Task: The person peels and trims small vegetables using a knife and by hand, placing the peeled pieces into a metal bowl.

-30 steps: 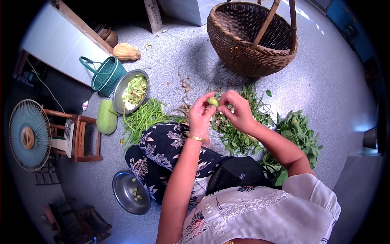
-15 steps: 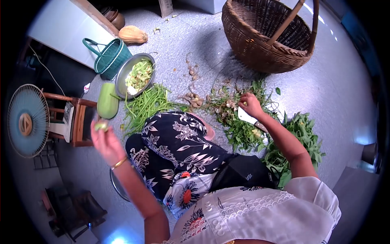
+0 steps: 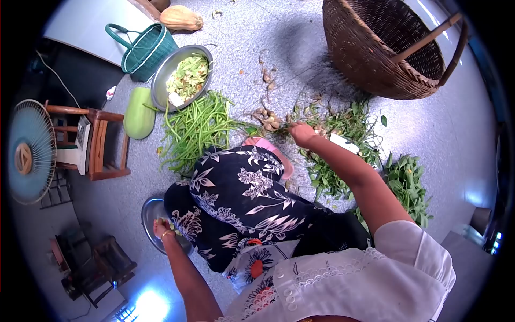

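At lower left, my left hand point(image 3: 162, 228) is down at a metal basin point(image 3: 147, 216) beside my knee. Small green bits show next to it, but its fingers are mostly hidden. Out in front, my right hand point(image 3: 302, 134) has its fingers curled together at the left edge of a heap of leafy greens and stalks point(image 3: 351, 121). Whatever those fingers hold is hidden. Just left of them lie several brown bulbs point(image 3: 270, 120). Behind the right wrist, a knife with a broad white blade point(image 3: 344, 143) rests on the heap, partly covered by the forearm.
Long green beans point(image 3: 196, 129) lie by a metal bowl of cut vegetables point(image 3: 188, 78). Around it are a green gourd point(image 3: 139, 114), a teal basket point(image 3: 148, 51) and a pumpkin point(image 3: 181, 18). A wicker basket point(image 3: 370, 59) stands far right; a fan point(image 3: 32, 153) and wooden chair point(image 3: 102, 145) are left.
My left hand has gone from raised, with a pale green piece in its fingers, down to the metal basin. My right hand has moved left from beside the knife toward the bulbs.
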The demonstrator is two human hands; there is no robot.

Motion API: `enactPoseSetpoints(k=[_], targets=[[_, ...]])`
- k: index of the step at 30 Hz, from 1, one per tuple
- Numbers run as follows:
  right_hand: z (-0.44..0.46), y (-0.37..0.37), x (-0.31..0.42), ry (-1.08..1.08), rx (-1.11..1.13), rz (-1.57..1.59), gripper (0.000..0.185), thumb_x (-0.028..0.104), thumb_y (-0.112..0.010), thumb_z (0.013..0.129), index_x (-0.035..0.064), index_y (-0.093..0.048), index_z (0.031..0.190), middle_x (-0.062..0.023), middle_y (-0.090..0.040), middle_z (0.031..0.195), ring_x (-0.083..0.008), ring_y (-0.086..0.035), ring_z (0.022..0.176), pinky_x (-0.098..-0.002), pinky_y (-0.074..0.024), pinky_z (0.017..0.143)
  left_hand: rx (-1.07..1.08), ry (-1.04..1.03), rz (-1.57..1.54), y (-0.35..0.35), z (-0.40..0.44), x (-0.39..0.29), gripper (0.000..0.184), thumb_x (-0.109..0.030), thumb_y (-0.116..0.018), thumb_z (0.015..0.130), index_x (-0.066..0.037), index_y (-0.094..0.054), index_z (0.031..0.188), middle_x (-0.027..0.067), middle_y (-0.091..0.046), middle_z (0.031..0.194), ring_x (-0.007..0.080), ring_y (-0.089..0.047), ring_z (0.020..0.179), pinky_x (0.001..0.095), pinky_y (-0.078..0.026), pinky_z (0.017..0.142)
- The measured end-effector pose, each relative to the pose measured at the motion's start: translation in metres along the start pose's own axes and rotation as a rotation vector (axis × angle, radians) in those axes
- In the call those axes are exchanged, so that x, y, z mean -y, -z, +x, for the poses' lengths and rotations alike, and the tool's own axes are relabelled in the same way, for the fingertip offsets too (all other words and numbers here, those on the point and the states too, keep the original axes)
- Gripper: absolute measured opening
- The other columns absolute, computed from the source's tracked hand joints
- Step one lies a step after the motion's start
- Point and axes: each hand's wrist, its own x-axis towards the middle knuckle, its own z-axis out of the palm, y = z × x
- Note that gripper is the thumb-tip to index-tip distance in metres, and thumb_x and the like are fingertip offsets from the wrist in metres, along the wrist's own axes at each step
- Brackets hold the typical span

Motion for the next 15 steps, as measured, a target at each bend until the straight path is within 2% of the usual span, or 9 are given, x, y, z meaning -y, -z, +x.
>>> enactPoseSetpoints(k=[1, 2, 5, 7, 8, 11, 12, 13, 15], targets=[[0.013, -0.001, 0.004, 0.055, -0.012, -0.034, 0.02, 0.01, -0.046, 0.071, 0.0071, -0.059, 0.086, -0.0102, -0.054, 0.099, -0.0261, -0.048, 0.097, -0.0342, -0.0408, 0.083, 0.114, 0.096, -0.016, 0.015, 0.024, 0.012, 0.042, 0.001, -0.059, 0.07, -0.007, -0.048, 0.11, 0.004, -0.054, 0.078, 0.0138, -0.053, 0.064, 0.0236, -0.047, 0.057], [0.024, -0.002, 0.009, 0.058, -0.006, -0.033, 0.02, 0.01, -0.046, 0.071, 0.0071, -0.059, 0.086, -0.0102, -0.054, 0.099, -0.0261, -0.048, 0.097, -0.0342, -0.0408, 0.083, 0.078, 0.211, 0.014, 0.026, 0.042, 0.022, 0.044, 0.001, -0.057, 0.071, -0.009, -0.046, 0.113, 0.0053, -0.056, 0.08, 0.0159, -0.054, 0.069, 0.0263, -0.047, 0.06], [0.05, -0.008, 0.02, 0.085, -0.037, -0.069, 0.026, 0.011, -0.045, 0.073, 0.0116, -0.058, 0.096, -0.0102, -0.052, 0.104, -0.0254, -0.047, 0.099, -0.0383, -0.0397, 0.083, 0.11, 0.272, 0.153, 0.03, 0.032, 0.03, 0.04, -0.001, -0.057, 0.073, -0.008, -0.047, 0.112, 0.0054, -0.056, 0.082, 0.015, -0.054, 0.07, 0.0256, -0.046, 0.061], [0.061, -0.015, 0.026, -0.031, 0.026, -0.047, 0.034, 0.014, -0.043, 0.077, 0.0203, -0.055, 0.108, -0.0089, -0.05, 0.108, -0.0247, -0.046, 0.102, -0.0412, -0.0365, 0.086, 0.161, 0.283, 0.259, 0.026, 0.019, 0.031, 0.038, -0.003, -0.057, 0.074, -0.007, -0.048, 0.111, 0.0054, -0.057, 0.083, 0.0144, -0.054, 0.071, 0.0252, -0.046, 0.061], [0.067, -0.017, 0.025, -0.081, 0.146, -0.041, 0.039, 0.016, -0.042, 0.079, 0.0285, -0.049, 0.115, -0.0089, -0.047, 0.113, -0.0243, -0.043, 0.106, -0.0406, -0.0328, 0.09, 0.192, 0.28, 0.31, 0.024, 0.011, 0.03, 0.037, -0.004, -0.057, 0.075, -0.007, -0.048, 0.111, 0.0054, -0.057, 0.084, 0.0141, -0.055, 0.072, 0.0249, -0.046, 0.061], [0.066, -0.016, 0.03, -0.182, 0.224, 0.003, 0.039, 0.017, -0.041, 0.079, 0.029, -0.048, 0.116, -0.0087, -0.044, 0.117, -0.0241, -0.039, 0.109, -0.0406, -0.0282, 0.093, 0.283, 0.246, 0.43, 0.012, -0.011, 0.02, 0.035, -0.006, -0.057, 0.076, -0.006, -0.049, 0.11, 0.0054, -0.058, 0.086, 0.0133, -0.055, 0.073, 0.0243, -0.046, 0.061], [0.063, -0.016, 0.03, -0.139, 0.126, -0.044, 0.036, 0.015, -0.045, 0.076, 0.0195, -0.051, 0.111, -0.0119, -0.048, 0.109, -0.0267, -0.041, 0.107, -0.0386, -0.0319, 0.089, 0.296, 0.201, 0.436, 0.007, -0.017, 0.014, 0.034, -0.007, -0.057, 0.077, -0.006, -0.049, 0.11, 0.0055, -0.058, 0.086, 0.013, -0.055, 0.073, 0.0241, -0.046, 0.061], [0.059, -0.017, 0.03, -0.139, 0.13, -0.043, 0.036, 0.015, -0.045, 0.076, 0.0195, -0.051, 0.111, -0.0119, -0.048, 0.109, -0.0267, -0.041, 0.107, -0.0386, -0.0319, 0.089, 0.31, 0.154, 0.438, -0.001, -0.022, 0.006, 0.033, -0.008, -0.057, 0.077, -0.006, -0.05, 0.109, 0.0055, -0.058, 0.087, 0.0127, -0.055, 0.074, 0.0238, -0.046, 0.061], [0.051, -0.018, 0.028, -0.06, -0.063, -0.139, 0.03, 0.016, -0.045, 0.075, 0.014, -0.054, 0.104, -0.0111, -0.05, 0.103, -0.0258, -0.043, 0.101, -0.0373, -0.0327, 0.084, 0.307, 0.018, 0.391, -0.022, -0.03, -0.016, 0.031, -0.009, -0.057, 0.078, -0.005, -0.05, 0.109, 0.0055, -0.058, 0.088, 0.0121, -0.055, 0.075, 0.0234, -0.045, 0.061]])
